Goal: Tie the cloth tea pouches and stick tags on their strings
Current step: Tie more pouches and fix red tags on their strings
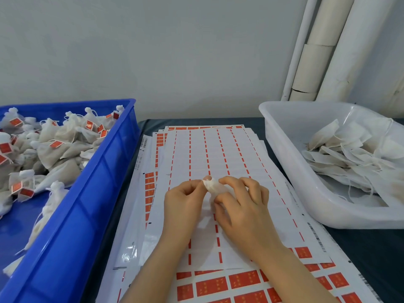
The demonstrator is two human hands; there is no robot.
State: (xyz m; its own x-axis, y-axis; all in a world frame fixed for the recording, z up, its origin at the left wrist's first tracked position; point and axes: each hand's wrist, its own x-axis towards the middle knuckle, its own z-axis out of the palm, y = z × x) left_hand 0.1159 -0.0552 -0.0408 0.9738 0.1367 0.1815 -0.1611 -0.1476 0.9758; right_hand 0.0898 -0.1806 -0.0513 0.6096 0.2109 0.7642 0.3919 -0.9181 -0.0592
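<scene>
While the dark desk [380,248] carried everything, the blue crate [105,167] sat on my left, heaped with tied pouches [61,149] bearing red tags, and the white tub [290,154] on my right held flat untied pouches [349,154]. Between them lay the tag sheets [209,149]. Over those, my left hand [183,204] and right hand [244,204] met on one pouch [213,186]: my left fingers [196,184] pinched its gathered neck, my right fingers [231,181] curled round its body, which ran rightward and toward me. I could not make out its string.
</scene>
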